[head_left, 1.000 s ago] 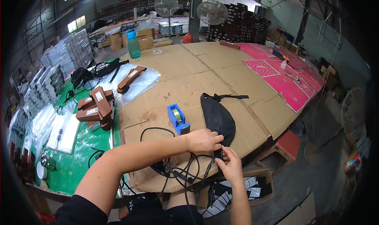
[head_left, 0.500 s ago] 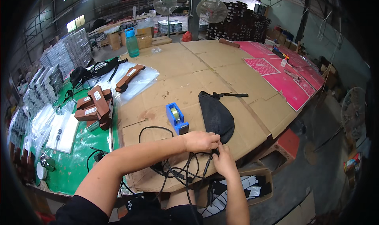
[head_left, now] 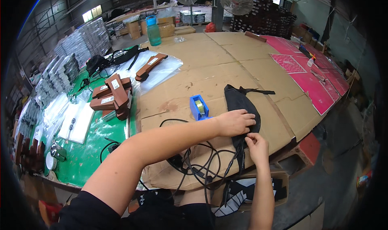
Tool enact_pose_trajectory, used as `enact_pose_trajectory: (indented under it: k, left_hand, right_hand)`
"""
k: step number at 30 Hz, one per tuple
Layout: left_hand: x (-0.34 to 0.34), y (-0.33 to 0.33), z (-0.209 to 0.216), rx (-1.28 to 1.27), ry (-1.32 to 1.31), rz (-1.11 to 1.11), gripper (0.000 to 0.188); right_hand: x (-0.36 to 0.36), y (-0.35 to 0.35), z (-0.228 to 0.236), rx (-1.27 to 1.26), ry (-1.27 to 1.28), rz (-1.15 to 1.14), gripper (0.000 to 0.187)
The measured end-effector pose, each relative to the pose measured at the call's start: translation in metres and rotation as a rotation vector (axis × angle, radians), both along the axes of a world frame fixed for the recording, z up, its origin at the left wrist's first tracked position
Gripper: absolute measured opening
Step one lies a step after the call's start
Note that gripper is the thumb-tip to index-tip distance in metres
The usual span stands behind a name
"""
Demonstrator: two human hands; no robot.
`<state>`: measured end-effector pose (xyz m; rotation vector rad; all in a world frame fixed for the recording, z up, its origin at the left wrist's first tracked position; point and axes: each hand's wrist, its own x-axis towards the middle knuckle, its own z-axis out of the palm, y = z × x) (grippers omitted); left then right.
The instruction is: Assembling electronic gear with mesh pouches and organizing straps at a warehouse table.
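A black fabric pouch (head_left: 242,100), shaped like a waist bag with a strap at its far end, lies on the cardboard-covered table. My left hand (head_left: 235,123) rests on its near half, fingers laid across the cloth. At the pouch's near end my right hand (head_left: 257,146) pinches the black fabric between thumb and fingers. Black cables (head_left: 198,169) run from beneath that end and lie in loose loops under my left forearm. Just left of the pouch stands a blue tape dispenser (head_left: 197,105), its near part hidden by my left arm.
Brown wrapped parts (head_left: 115,93) are piled on the green surface (head_left: 99,139) at left, near clear plastic sheets. A teal bottle (head_left: 153,33) stands at the far edge. Pink boards (head_left: 307,82) cover the right side. Below the table edge sit an open box (head_left: 283,185) and a red stool (head_left: 309,149).
My left hand has gone from gripping the pouch's near end to lying over its body. My right hand stays at the near end. The whole view has shifted.
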<state>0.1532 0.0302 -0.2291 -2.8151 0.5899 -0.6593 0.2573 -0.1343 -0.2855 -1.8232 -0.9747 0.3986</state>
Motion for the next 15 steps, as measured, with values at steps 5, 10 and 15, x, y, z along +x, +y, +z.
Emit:
enact_pose_trajectory:
  k: [5,10,15]
  left_hand:
    - [0.009,0.007,0.002,0.012,0.097,-0.009,0.018]
    - [0.016,0.009,-0.001,-0.154,0.169,0.075,0.012]
    - [0.017,0.002,-0.005,-0.162,0.147,0.133,0.011]
  right_hand:
    - [-0.006,0.003,0.015,-0.068,-0.243,0.004,0.018]
    - [-0.004,0.007,0.024,-0.121,-0.426,0.010,0.017]
    - [-0.003,0.002,0.028,-0.270,-0.432,0.048,0.015]
